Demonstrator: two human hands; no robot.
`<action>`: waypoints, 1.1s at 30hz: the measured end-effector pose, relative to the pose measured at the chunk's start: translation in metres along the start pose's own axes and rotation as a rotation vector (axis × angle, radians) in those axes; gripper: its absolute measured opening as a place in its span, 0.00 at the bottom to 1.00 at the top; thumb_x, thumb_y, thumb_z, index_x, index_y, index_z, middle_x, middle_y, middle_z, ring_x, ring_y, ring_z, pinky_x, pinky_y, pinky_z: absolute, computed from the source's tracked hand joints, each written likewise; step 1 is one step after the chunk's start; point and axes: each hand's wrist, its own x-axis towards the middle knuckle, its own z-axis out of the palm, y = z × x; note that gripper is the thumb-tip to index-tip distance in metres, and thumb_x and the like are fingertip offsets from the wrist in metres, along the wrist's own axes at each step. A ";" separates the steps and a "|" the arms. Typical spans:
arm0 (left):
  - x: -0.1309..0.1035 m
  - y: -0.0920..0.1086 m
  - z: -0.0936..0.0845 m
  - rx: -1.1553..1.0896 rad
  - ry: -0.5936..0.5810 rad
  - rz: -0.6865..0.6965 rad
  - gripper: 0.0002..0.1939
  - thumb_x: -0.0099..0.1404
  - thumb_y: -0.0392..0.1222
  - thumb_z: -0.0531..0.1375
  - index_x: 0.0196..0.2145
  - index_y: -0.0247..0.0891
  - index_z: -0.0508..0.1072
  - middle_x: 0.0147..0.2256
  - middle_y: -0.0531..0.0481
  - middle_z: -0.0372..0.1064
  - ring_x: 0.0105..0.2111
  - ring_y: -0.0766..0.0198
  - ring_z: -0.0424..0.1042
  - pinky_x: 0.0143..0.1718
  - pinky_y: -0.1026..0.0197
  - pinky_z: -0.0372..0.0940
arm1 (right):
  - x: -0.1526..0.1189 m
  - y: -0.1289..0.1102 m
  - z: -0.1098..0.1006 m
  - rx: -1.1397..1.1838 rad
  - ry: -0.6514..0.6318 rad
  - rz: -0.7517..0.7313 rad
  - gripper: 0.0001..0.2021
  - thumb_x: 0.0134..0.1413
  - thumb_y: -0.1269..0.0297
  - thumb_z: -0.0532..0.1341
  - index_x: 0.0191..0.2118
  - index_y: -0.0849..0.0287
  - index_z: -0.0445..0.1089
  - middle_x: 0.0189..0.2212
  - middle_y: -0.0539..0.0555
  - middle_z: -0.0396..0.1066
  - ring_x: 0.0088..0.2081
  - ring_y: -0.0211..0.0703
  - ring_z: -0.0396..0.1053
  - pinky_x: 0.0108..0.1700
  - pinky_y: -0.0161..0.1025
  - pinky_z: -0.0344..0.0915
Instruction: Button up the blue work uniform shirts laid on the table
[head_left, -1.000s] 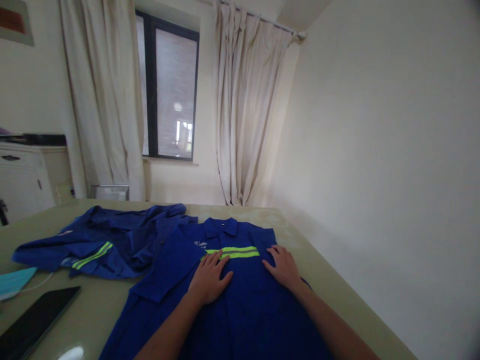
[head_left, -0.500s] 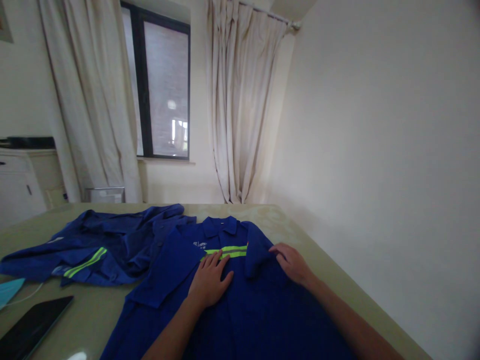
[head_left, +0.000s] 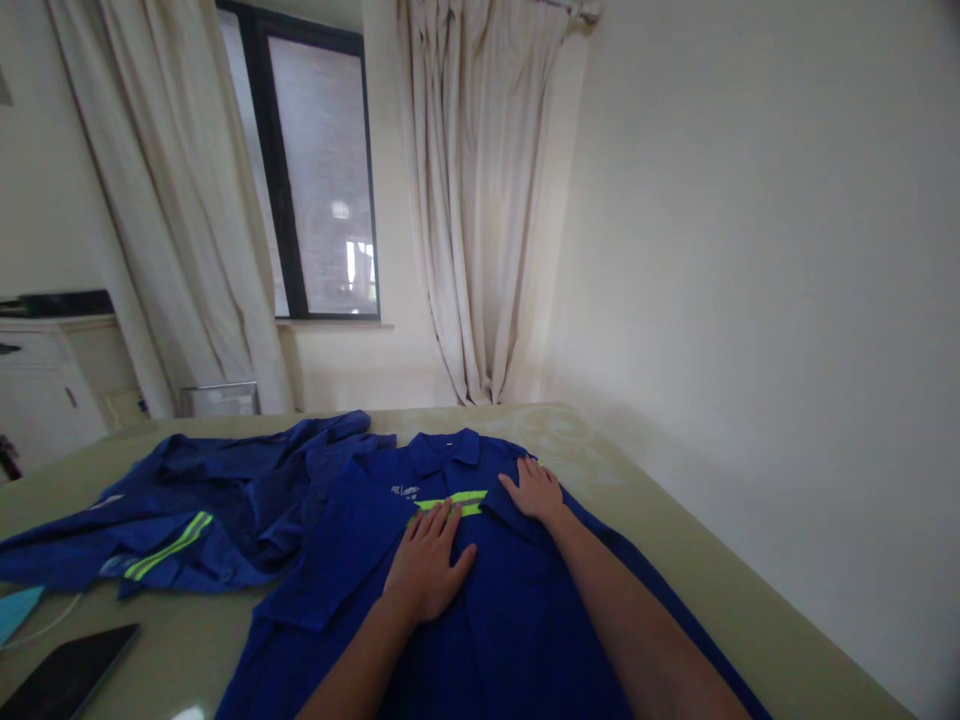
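Observation:
A blue work jacket (head_left: 480, 600) with a collar and a yellow-green reflective stripe across the chest lies spread on the table, collar pointing away from me. Its left-side sleeve is folded in over the front. My left hand (head_left: 427, 565) rests flat on the chest by the stripe, fingers stretched out. On the folded right-side sleeve, near the shoulder, my right hand (head_left: 534, 490) lies with its palm down and fingers extended. Neither hand grips the cloth. Part of the stripe is hidden under my left fingers.
A second blue garment (head_left: 225, 500) with a similar stripe lies crumpled to the left. Nearer me on the table (head_left: 712, 545) are a black tablet-like device (head_left: 71, 670) and a light-blue face mask (head_left: 16, 612). A wall (head_left: 765, 300) runs along the right side.
My right hand has let go of the sleeve's outer edge and moved left and up onto the sleeve, which now lies flatter. My left hand stays on the chest.

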 end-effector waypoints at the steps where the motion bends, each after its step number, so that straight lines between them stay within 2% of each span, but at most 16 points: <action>1: 0.003 -0.001 0.000 0.000 -0.003 -0.001 0.39 0.72 0.65 0.40 0.71 0.41 0.52 0.72 0.45 0.46 0.71 0.50 0.47 0.71 0.44 0.43 | 0.005 -0.001 0.000 -0.001 0.014 0.011 0.40 0.66 0.39 0.45 0.71 0.67 0.51 0.71 0.67 0.49 0.71 0.56 0.47 0.69 0.53 0.41; 4: 0.011 -0.005 0.001 -0.003 -0.007 0.016 0.39 0.72 0.66 0.41 0.71 0.42 0.52 0.72 0.46 0.46 0.71 0.50 0.47 0.71 0.44 0.42 | 0.016 -0.002 0.002 -0.001 0.109 0.023 0.39 0.68 0.40 0.43 0.73 0.65 0.47 0.72 0.65 0.44 0.72 0.56 0.42 0.70 0.54 0.37; 8: 0.023 -0.006 0.001 -0.018 -0.003 0.035 0.37 0.72 0.65 0.42 0.71 0.45 0.52 0.72 0.48 0.46 0.71 0.50 0.47 0.71 0.43 0.42 | 0.024 0.004 0.009 0.023 0.064 0.032 0.38 0.67 0.39 0.44 0.72 0.63 0.50 0.71 0.64 0.48 0.72 0.56 0.44 0.69 0.55 0.39; 10: 0.028 -0.006 0.000 -0.024 -0.002 0.033 0.37 0.72 0.65 0.43 0.71 0.45 0.52 0.72 0.48 0.46 0.71 0.51 0.47 0.71 0.43 0.43 | 0.026 0.007 0.008 0.041 0.095 0.027 0.38 0.68 0.41 0.46 0.72 0.64 0.51 0.71 0.65 0.48 0.71 0.57 0.45 0.69 0.55 0.40; 13: 0.035 -0.006 0.000 -0.027 0.002 0.035 0.36 0.72 0.64 0.43 0.70 0.44 0.54 0.72 0.48 0.47 0.71 0.51 0.48 0.70 0.43 0.44 | 0.023 0.003 -0.002 0.091 0.217 -0.144 0.34 0.69 0.48 0.49 0.71 0.67 0.52 0.71 0.67 0.49 0.71 0.58 0.46 0.69 0.55 0.41; 16: 0.042 -0.008 0.001 -0.039 0.027 0.036 0.33 0.73 0.61 0.44 0.68 0.44 0.58 0.70 0.48 0.52 0.69 0.53 0.52 0.70 0.45 0.47 | 0.008 -0.012 -0.021 0.113 0.264 -0.377 0.28 0.71 0.55 0.50 0.70 0.61 0.54 0.71 0.60 0.51 0.71 0.51 0.47 0.69 0.50 0.42; 19: 0.048 -0.010 0.000 -0.042 0.102 0.017 0.28 0.75 0.55 0.44 0.65 0.42 0.64 0.67 0.46 0.59 0.66 0.54 0.58 0.68 0.47 0.52 | -0.026 -0.025 -0.042 0.122 0.250 -0.493 0.24 0.72 0.57 0.49 0.69 0.54 0.57 0.70 0.52 0.55 0.69 0.45 0.52 0.69 0.45 0.46; 22: 0.052 -0.010 -0.003 0.040 0.232 -0.061 0.22 0.74 0.43 0.47 0.59 0.37 0.70 0.62 0.42 0.67 0.62 0.53 0.63 0.66 0.48 0.53 | -0.085 -0.014 -0.057 0.135 0.134 -0.570 0.24 0.70 0.53 0.53 0.68 0.50 0.60 0.67 0.53 0.61 0.67 0.50 0.58 0.70 0.51 0.48; 24: 0.053 -0.011 -0.006 0.121 0.244 -0.113 0.21 0.72 0.38 0.47 0.55 0.35 0.73 0.57 0.40 0.71 0.59 0.51 0.67 0.64 0.47 0.57 | -0.132 0.014 -0.057 0.087 0.025 -0.561 0.30 0.66 0.47 0.57 0.69 0.48 0.57 0.69 0.54 0.56 0.67 0.56 0.57 0.69 0.56 0.49; 26: 0.053 -0.011 -0.008 0.169 0.195 -0.127 0.21 0.72 0.37 0.46 0.54 0.33 0.74 0.55 0.39 0.73 0.56 0.51 0.71 0.60 0.49 0.63 | -0.179 0.054 -0.047 0.023 -0.021 -0.521 0.35 0.64 0.43 0.58 0.72 0.42 0.50 0.71 0.51 0.49 0.69 0.58 0.53 0.69 0.58 0.51; 29: 0.050 -0.009 -0.013 0.197 0.132 -0.090 0.23 0.73 0.39 0.47 0.58 0.30 0.70 0.58 0.36 0.71 0.59 0.52 0.70 0.60 0.53 0.65 | -0.233 0.110 -0.025 -0.050 -0.028 -0.481 0.37 0.63 0.41 0.58 0.72 0.37 0.43 0.70 0.50 0.51 0.67 0.58 0.59 0.64 0.55 0.62; 31: 0.045 -0.001 -0.019 0.244 0.098 -0.059 0.24 0.74 0.40 0.46 0.62 0.28 0.67 0.62 0.33 0.66 0.63 0.52 0.65 0.62 0.54 0.62 | -0.254 0.131 -0.016 -0.079 -0.037 -0.455 0.35 0.64 0.42 0.56 0.71 0.34 0.42 0.69 0.48 0.51 0.66 0.58 0.59 0.63 0.55 0.64; 33: 0.037 0.013 -0.027 0.318 0.060 -0.037 0.23 0.72 0.36 0.47 0.59 0.29 0.71 0.64 0.30 0.61 0.64 0.49 0.63 0.60 0.53 0.63 | -0.266 0.133 -0.014 -0.072 -0.026 -0.415 0.33 0.66 0.43 0.54 0.71 0.32 0.40 0.70 0.46 0.49 0.67 0.57 0.56 0.65 0.59 0.62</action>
